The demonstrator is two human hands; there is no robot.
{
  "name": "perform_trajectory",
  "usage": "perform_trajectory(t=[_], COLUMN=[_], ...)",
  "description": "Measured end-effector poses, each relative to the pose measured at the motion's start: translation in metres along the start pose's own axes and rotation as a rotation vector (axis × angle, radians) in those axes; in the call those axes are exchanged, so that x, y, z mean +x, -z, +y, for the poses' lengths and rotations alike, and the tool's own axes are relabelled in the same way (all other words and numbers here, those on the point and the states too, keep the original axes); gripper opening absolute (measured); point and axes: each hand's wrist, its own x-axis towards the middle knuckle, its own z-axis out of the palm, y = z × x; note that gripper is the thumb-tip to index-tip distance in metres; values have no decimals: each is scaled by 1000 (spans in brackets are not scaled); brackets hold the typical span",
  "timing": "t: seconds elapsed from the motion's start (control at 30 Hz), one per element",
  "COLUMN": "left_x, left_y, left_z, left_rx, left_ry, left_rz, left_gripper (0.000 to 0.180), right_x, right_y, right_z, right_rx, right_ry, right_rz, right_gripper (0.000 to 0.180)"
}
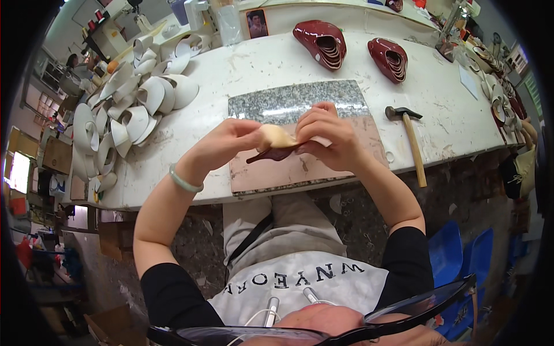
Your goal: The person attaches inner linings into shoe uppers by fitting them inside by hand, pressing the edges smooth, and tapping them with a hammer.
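A white worktable, scuffed and flecked with stains, curves across a cluttered workshop. Over it, the left hand pinches the cream side of a cream-and-dark-red shoe piece between thumb and fingers. The right hand grips the other end, its fingers curled and its thumb below; what exactly lies under those fingertips cannot be told. The piece is held up in front of a speckled stone slab, whose nearer part shows a pinkish-tan surface. A pale green bangle circles the left wrist.

Just right of the slab lies a hammer, its wooden handle jutting past the table's front edge. Beyond the slab sit two bundles of glossy dark-red shoe uppers, the larger bundle left of the smaller bundle, their layers nested inside one another. White curved shoe pieces heap up on the left; more pieces crowd the far right.

Along the back edge, a clear plastic container stands beside a small picture; its contents are indistinct. A cardboard box sits below the table at left, its inside too dark to read. Blue plastic chairs stand at lower right.
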Motion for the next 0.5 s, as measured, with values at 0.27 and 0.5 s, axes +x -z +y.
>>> perform_trajectory(t=[0.27, 0.5], left_x=[-10, 19], left_y=[-56, -15], left_z=[19, 56], left_rx=[-460, 875], left_ry=[-323, -66], left_rz=[91, -430], left_gripper=[24, 14], right_x=[14, 38], right_y=[-1, 53], right_z=[5, 14], right_rx=[1113, 485], right_ry=[-199, -104], right_rz=[194, -767], right_gripper=[25, 17])
